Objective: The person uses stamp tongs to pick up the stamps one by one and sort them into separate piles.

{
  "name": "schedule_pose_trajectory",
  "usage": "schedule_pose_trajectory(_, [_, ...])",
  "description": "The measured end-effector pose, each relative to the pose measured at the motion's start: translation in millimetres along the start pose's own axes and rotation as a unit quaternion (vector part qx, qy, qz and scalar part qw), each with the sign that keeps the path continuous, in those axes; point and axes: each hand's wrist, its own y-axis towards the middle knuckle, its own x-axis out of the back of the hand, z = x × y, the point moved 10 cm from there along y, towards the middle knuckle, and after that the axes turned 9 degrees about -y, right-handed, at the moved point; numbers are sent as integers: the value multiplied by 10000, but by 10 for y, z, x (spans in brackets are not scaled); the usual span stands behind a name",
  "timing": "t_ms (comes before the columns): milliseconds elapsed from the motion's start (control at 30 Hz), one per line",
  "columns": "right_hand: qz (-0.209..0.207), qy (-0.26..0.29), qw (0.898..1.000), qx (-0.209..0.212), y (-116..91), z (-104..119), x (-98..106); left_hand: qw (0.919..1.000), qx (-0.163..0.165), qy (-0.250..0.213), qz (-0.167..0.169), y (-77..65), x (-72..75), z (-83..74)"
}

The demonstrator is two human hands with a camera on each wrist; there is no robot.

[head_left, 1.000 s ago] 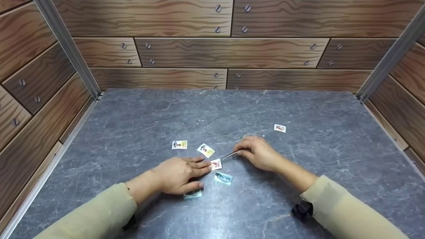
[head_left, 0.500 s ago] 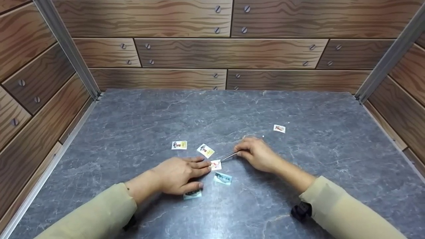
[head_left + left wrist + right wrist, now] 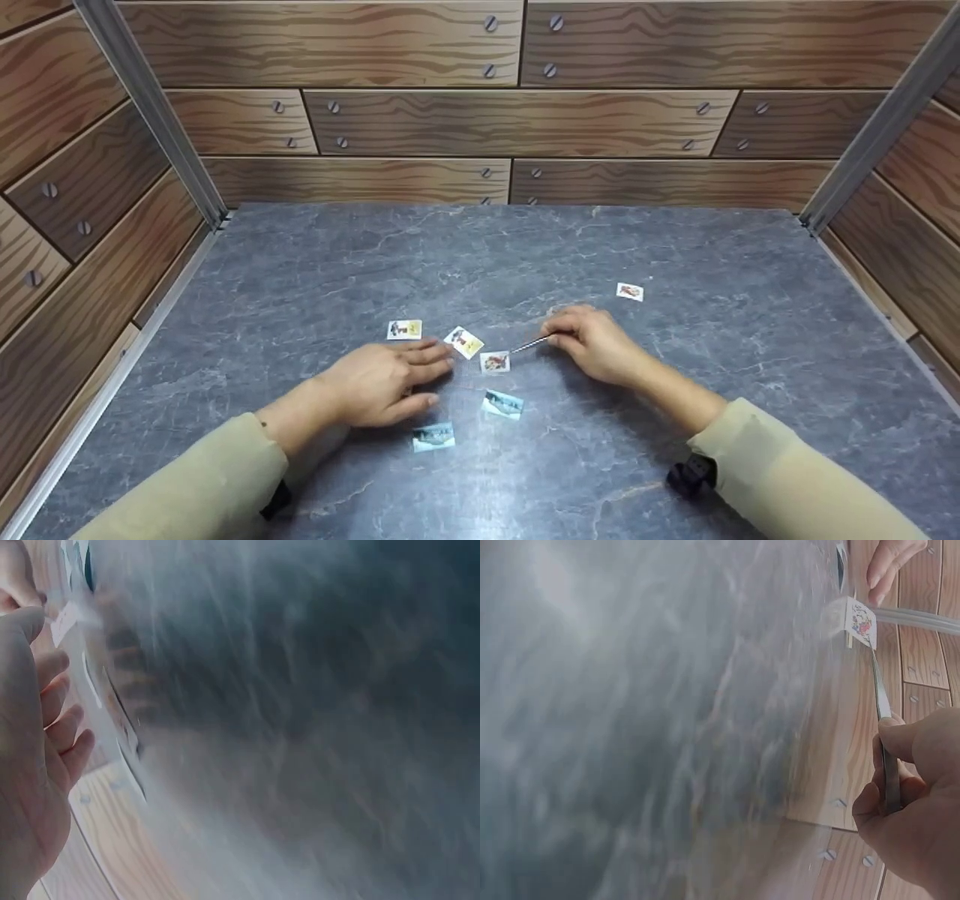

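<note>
Right hand (image 3: pixel 594 346) pinching slim silver metal tweezers (image 3: pixel 882 694); small white rectangular card with red-and-dark figure print (image 3: pixel 495 363) at the tips.
Card sits beyond the fingers at the far end of the tweezers, toward the left hand, face tilted up off the grey marbled tabletop (image 3: pixel 720 300); fingers don't touch it. Left hand (image 3: pixel 375 384) has fingers extended, holds nothing, fingertips just beside a white-and-yellow rectangular printed card (image 3: pixel 466 343); contact there unclear. Two blue-green rectangular landscape-print cards (image 3: pixel 502 404) lie nearer the person.
</note>
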Motion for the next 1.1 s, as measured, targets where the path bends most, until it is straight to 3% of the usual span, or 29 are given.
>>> schedule_pose_trajectory(267, [-222, 73, 9994, -250, -68, -173, 197, 9979, 542, 53, -351, -234, 168, 334])
schedule_pose_trajectory(533, [-516, -29, 9972, -532, -166, -370, 490, 9942, 1063, 24, -176, -393, 163, 586])
schedule_pose_trajectory(833, [-716, -283, 9938, -801, -283, -602, 778, 9929, 1187, 25, -112, -485, 96, 681])
schedule_pose_trajectory(1100, [-1015, -511, 9877, -1071, -434, -921, 1064, 9903, 1378, -145, 69, -444, 82, 723])
